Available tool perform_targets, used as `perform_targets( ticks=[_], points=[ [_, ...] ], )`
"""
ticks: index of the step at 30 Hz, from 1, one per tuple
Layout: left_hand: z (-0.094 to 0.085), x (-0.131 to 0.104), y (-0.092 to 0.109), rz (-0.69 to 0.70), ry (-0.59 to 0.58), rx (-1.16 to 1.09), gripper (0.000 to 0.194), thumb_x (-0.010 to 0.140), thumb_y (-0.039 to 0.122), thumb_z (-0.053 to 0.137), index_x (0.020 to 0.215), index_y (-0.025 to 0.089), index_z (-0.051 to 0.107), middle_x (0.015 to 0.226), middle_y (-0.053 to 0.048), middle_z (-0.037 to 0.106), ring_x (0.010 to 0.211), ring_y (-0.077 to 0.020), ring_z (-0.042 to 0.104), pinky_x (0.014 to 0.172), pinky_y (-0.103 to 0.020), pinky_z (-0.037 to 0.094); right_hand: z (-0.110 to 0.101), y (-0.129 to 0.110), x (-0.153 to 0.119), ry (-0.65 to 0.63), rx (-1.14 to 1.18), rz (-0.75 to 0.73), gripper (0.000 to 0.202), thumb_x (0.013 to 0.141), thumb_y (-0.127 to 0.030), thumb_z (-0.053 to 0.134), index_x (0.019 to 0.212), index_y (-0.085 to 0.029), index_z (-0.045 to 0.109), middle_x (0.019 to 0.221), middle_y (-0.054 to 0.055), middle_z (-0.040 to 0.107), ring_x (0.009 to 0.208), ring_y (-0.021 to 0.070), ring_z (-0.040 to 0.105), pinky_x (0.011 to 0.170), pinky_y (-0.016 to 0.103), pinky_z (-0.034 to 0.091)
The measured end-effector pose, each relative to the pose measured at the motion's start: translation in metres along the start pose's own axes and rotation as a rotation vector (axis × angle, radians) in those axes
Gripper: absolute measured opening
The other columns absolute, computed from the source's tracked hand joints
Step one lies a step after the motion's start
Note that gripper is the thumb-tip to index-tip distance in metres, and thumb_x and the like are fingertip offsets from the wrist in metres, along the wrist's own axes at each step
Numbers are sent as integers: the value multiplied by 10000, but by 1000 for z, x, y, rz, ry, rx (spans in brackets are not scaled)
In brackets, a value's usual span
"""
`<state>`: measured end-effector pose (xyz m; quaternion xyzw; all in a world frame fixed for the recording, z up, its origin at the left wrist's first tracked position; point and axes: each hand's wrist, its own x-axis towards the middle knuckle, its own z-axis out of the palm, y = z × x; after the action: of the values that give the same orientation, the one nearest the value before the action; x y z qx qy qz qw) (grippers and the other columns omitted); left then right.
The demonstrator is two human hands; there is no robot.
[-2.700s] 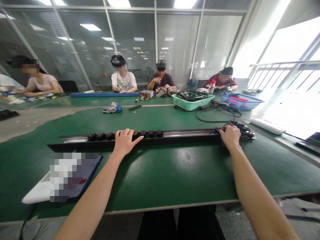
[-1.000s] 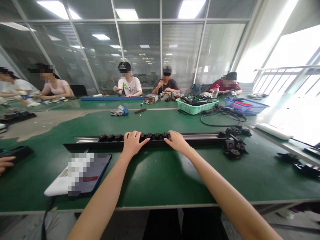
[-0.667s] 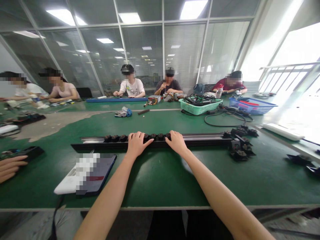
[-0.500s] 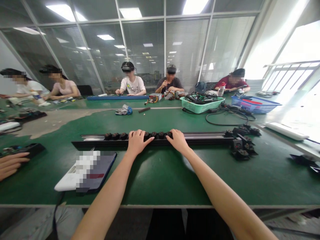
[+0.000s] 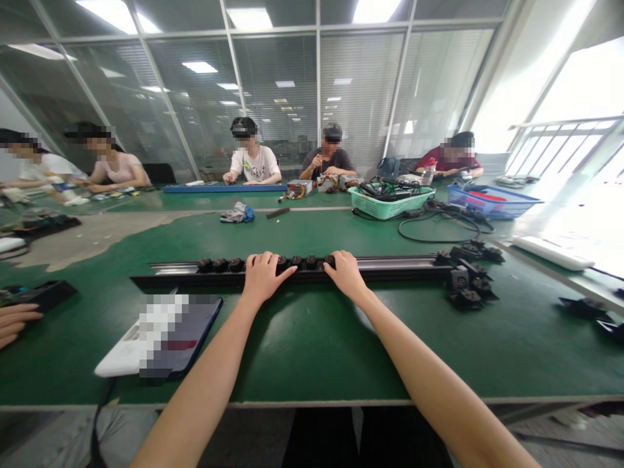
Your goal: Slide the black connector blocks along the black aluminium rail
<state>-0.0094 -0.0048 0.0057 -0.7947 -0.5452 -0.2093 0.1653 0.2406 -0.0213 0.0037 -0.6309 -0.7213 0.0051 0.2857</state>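
Note:
A long black rail [image 5: 400, 273] with a silver inner strip lies across the green table [image 5: 312, 351]. Several small black round parts [image 5: 235, 264] sit in a row in its channel. My left hand [image 5: 262, 276] rests over the rail left of its middle, fingers over the far side and thumb along the near side, gripping it. To the right, my right hand [image 5: 344, 273] holds the rail the same way beside the last part of the row. More black parts [image 5: 465, 286] are heaped at the rail's right end.
A white device [image 5: 129, 344] and a dark phone [image 5: 195, 338] lie at front left. Another person's hand [image 5: 17, 322] is at the left edge. Green basket [image 5: 390, 207], blue basket [image 5: 497, 203] and cables stand behind, with people across the table.
The whole view has shifted slightly. Both my hands keep their places on the rail. The other person's hand at the left edge shows less.

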Motion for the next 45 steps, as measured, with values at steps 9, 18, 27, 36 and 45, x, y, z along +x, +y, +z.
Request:
perform_targets(
  ticks=[9,18,27,36,45],
  points=[
    [0,1,0,-8,3,8,731,977,748,333,1216,151,680,1221,-179,660,1154,-346,563,1074,-494,329,1,4,0,4,-21,6,303,981,-364,575,1142,-123,664,1131,158,685,1097,283,579,967,373,399],
    [2,1,-1,4,8,23,726,978,753,315,1222,172,675,1208,-166,664,1149,-336,568,1076,-487,329,4,6,-4,67,-24,37,316,977,-408,592,1123,-139,673,1149,155,664,1115,295,547,959,390,390],
    [1,2,0,0,0,3,742,975,758,309,1218,160,675,1204,-173,661,1152,-342,568,1072,-491,331,1,5,-3,67,-85,5,290,989,-376,567,1053,-127,700,1113,160,663,1088,298,534,959,388,385],
    [-2,2,2,-16,-10,-24,720,974,743,336,1230,163,678,1209,-180,658,1158,-351,565,1073,-504,328,3,10,-2,79,-78,5,265,985,-372,558,992,-147,698,1073,152,662,1057,289,532,933,395,389],
    [0,2,1,-9,-5,5,734,974,758,312,1218,170,676,1204,-170,661,1153,-340,565,1078,-495,326,2,11,-2,84,-79,16,250,974,-365,566,984,-152,697,1084,154,657,1069,290,528,945,392,388]
  ],
)
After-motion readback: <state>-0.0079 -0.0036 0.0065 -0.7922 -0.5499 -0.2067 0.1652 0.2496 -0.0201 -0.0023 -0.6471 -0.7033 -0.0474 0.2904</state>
